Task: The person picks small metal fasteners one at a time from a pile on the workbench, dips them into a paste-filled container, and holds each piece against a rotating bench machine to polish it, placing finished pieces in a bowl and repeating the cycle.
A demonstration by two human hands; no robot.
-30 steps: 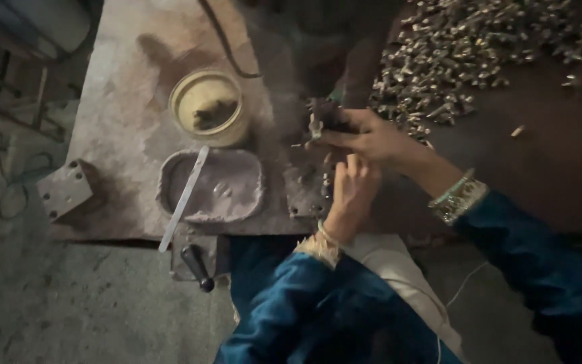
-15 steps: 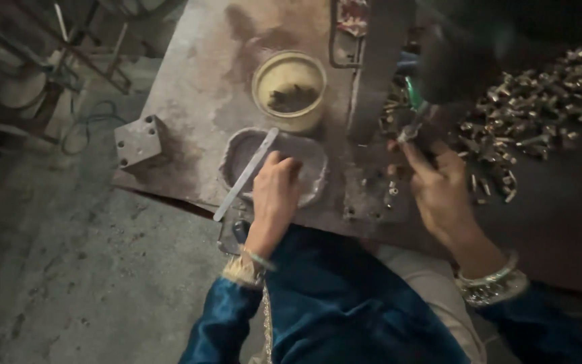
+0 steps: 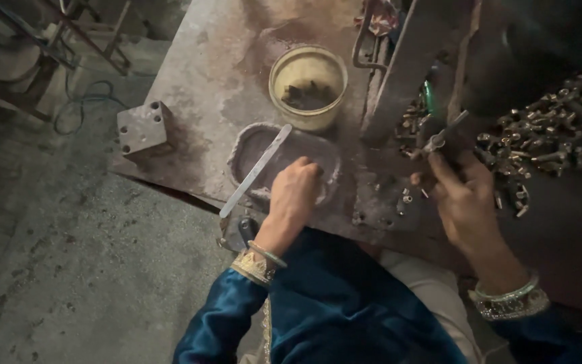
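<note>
Rusty steel tabletop [image 3: 203, 101]: left hand [image 3: 294, 195], fingers curled, state unclear, reaches into shallow grey metal tray [image 3: 254, 145]; right hand [image 3: 463, 195] pinches small, stiff, likely light metal bolt [image 3: 442, 138] beside it.

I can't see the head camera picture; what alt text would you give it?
Seen from above, a person in blue sleeves works at a rusty metal table: the left hand reaches into a shallow oval metal tray, the right hand holds a small metal part beside a pile of small metal pieces. A flat metal strip lies across the tray, below a round yellowish tub.
</note>
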